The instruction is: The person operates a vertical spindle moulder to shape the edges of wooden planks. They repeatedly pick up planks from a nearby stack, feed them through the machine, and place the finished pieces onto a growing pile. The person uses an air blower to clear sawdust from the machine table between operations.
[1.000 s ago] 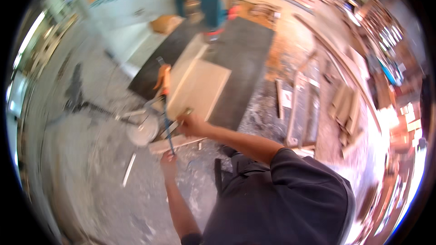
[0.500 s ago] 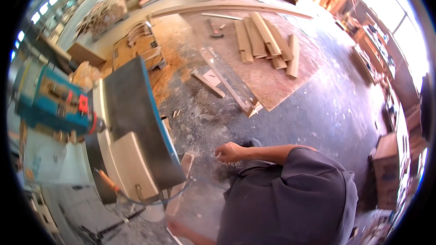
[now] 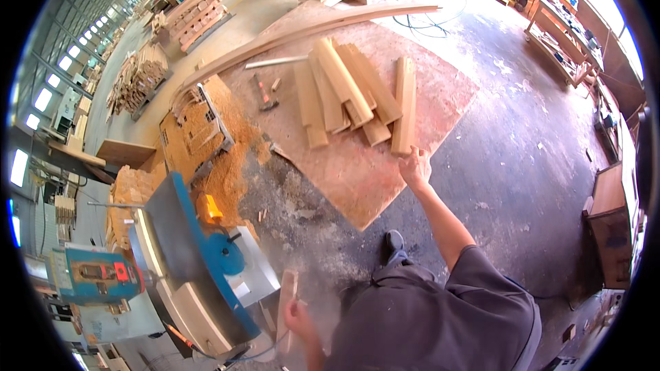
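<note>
My right hand reaches forward to the near end of a wooden board, the rightmost of several boards on a low reddish sheet. Its fingers are partly bent and meet the board's end in view; a firm grip does not show. Down at my left side, my left hand is closed at the edge of a narrow wooden board, beside the machine table. Its fingertips are partly hidden against that board. Next to the right-hand board lies a loose pile of boards.
A blue machine with a dark table stands on my left. Sawdust lies behind it. A hammer rests on the reddish sheet. Long planks cross its far side. Shelves stand at the right.
My right hand has moved from in front of my body out to the board's near end. My left hand has come further into view beside the narrow board. The whole view has shifted.
</note>
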The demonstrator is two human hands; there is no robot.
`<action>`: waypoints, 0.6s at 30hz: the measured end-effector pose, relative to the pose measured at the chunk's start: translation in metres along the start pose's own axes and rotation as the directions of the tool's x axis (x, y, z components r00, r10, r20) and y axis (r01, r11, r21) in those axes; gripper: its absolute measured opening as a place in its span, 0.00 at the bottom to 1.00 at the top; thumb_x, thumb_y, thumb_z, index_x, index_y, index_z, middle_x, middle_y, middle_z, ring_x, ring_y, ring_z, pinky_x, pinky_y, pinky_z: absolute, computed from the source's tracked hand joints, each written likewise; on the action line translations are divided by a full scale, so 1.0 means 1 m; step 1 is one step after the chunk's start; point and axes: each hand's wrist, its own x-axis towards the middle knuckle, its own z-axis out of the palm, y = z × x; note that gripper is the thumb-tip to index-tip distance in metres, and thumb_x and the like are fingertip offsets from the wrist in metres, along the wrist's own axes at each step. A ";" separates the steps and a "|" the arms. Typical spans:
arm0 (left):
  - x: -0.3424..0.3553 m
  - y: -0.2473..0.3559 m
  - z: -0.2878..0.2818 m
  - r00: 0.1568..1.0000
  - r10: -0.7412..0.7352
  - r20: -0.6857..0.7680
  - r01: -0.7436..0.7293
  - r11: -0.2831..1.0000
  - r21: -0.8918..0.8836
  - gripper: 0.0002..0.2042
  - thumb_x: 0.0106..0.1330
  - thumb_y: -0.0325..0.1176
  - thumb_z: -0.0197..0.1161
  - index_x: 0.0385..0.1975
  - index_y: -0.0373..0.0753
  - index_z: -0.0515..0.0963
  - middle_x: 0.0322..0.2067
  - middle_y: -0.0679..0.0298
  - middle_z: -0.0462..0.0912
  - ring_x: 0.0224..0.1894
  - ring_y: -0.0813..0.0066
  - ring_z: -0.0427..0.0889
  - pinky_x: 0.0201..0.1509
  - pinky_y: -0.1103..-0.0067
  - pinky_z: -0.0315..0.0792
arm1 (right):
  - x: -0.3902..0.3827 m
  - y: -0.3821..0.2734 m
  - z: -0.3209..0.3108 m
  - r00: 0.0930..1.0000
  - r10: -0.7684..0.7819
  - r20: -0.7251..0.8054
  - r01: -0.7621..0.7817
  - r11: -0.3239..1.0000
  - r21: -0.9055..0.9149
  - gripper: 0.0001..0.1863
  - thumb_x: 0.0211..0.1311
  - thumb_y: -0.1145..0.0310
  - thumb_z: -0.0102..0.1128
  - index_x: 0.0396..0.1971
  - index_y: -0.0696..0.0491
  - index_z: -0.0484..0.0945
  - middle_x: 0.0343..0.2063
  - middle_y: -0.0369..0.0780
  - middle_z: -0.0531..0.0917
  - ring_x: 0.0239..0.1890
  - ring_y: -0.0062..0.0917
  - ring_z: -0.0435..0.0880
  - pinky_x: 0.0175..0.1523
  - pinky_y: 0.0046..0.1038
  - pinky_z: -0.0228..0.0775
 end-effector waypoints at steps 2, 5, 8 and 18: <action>0.028 0.032 0.035 0.996 0.036 0.080 -0.039 0.998 0.041 0.12 0.67 0.25 0.65 0.48 0.31 0.84 0.42 0.58 0.87 0.45 0.68 0.85 0.51 0.72 0.79 | 0.043 -0.009 0.014 0.999 0.050 -0.006 -0.050 0.996 -0.074 0.37 0.57 0.53 0.75 0.64 0.52 0.72 0.60 0.53 0.77 0.63 0.51 0.77 0.64 0.47 0.75; 0.076 0.074 0.093 0.971 0.183 0.157 -0.190 0.981 0.034 0.12 0.66 0.24 0.66 0.49 0.32 0.83 0.41 0.59 0.87 0.44 0.69 0.85 0.50 0.73 0.79 | 0.085 -0.016 0.034 0.988 0.134 0.071 -0.117 0.972 -0.205 0.57 0.53 0.47 0.78 0.77 0.57 0.59 0.64 0.57 0.72 0.67 0.52 0.71 0.67 0.46 0.72; 0.119 0.109 0.147 0.940 0.252 0.232 -0.269 0.962 0.046 0.13 0.65 0.24 0.67 0.49 0.34 0.83 0.41 0.60 0.87 0.43 0.69 0.85 0.50 0.73 0.79 | 0.102 -0.030 0.028 0.962 0.188 0.198 -0.153 0.972 -0.179 0.62 0.49 0.52 0.79 0.80 0.58 0.52 0.65 0.58 0.69 0.69 0.53 0.69 0.67 0.50 0.71; 0.322 0.131 0.367 0.877 0.203 0.436 -0.182 0.979 -0.090 0.20 0.68 0.25 0.70 0.59 0.32 0.78 0.47 0.59 0.84 0.42 0.73 0.85 0.47 0.76 0.80 | 0.142 0.107 -0.054 0.738 0.119 0.664 -0.667 0.278 0.692 0.30 0.53 0.76 0.68 0.61 0.56 0.80 0.34 0.36 0.83 0.28 0.22 0.82 0.27 0.29 0.75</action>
